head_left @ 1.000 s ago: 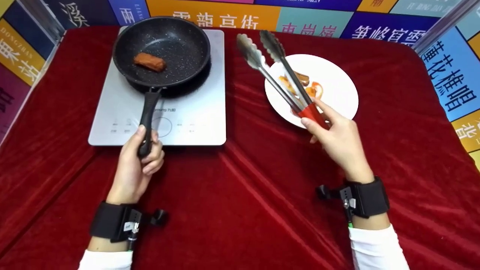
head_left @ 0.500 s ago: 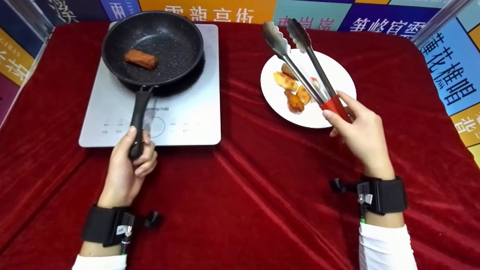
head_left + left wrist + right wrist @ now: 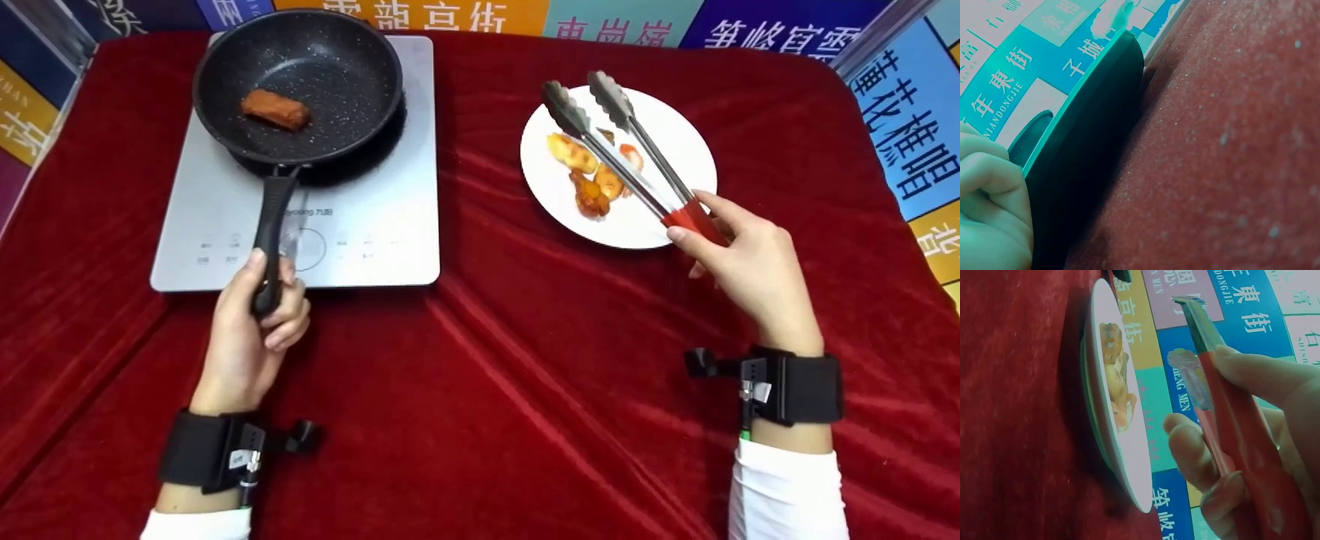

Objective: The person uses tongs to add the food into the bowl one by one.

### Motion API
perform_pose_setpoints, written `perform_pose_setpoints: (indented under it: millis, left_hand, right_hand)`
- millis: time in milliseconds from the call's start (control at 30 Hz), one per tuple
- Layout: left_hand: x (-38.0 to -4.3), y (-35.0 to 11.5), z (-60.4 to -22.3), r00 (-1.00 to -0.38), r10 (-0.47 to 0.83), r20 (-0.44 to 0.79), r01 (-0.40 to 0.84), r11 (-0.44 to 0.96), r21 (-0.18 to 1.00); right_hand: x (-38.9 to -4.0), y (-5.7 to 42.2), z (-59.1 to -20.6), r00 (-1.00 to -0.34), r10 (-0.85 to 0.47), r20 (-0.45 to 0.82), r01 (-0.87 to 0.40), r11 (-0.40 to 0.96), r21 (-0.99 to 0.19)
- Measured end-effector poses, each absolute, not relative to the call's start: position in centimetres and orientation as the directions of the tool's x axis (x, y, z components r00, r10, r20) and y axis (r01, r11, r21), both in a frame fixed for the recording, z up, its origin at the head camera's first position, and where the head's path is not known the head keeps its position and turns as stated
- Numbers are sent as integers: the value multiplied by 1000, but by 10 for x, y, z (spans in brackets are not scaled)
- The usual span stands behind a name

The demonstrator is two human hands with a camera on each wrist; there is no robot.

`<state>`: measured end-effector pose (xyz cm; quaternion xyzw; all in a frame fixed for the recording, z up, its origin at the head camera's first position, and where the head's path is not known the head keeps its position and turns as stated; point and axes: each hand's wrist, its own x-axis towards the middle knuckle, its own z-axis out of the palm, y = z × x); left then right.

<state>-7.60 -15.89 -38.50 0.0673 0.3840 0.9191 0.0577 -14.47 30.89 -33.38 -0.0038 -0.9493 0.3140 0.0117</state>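
Note:
My left hand [image 3: 251,330] grips the black handle of a frying pan [image 3: 337,97], which sits over the back of a silver induction cooktop [image 3: 375,232]. One browned, oblong piece of food [image 3: 275,109] lies in the pan, left of its middle. With my right hand [image 3: 757,262] I hold metal tongs [image 3: 637,165] by their red grips; their scalloped tips are spread apart above a white plate [image 3: 675,135], with nothing between them. Several browned food pieces [image 3: 591,196] lie on the plate, partly hidden by the tongs. The right wrist view shows thumb and fingers around the red grips [image 3: 1241,433].
A dark red velvet cloth [image 3: 480,405] covers the table, with creases running toward the front. Panels with large printed characters [image 3: 787,30] stand along the back and sides. Black camera straps [image 3: 810,386] circle both wrists.
The tongs and my right hand have moved right, from the plate's left side to over the plate, and their tips now sit lower in the head view. My left hand keeps its hold.

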Motion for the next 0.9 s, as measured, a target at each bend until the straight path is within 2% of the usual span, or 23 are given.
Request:
perform_pose_setpoints:
  millis: [333,900]
  left_hand:
    - [-76,-159,-386,-984,161,81,-57,-707,705]
    - [-75,-158,-387,-983,158,88,-50,-705,708]
  right_hand:
    - [-144,315,-335,-1000,-28,-6,-21,862,-506]
    - [-140,317,-340,-982,-94,163,-145,931,-336]
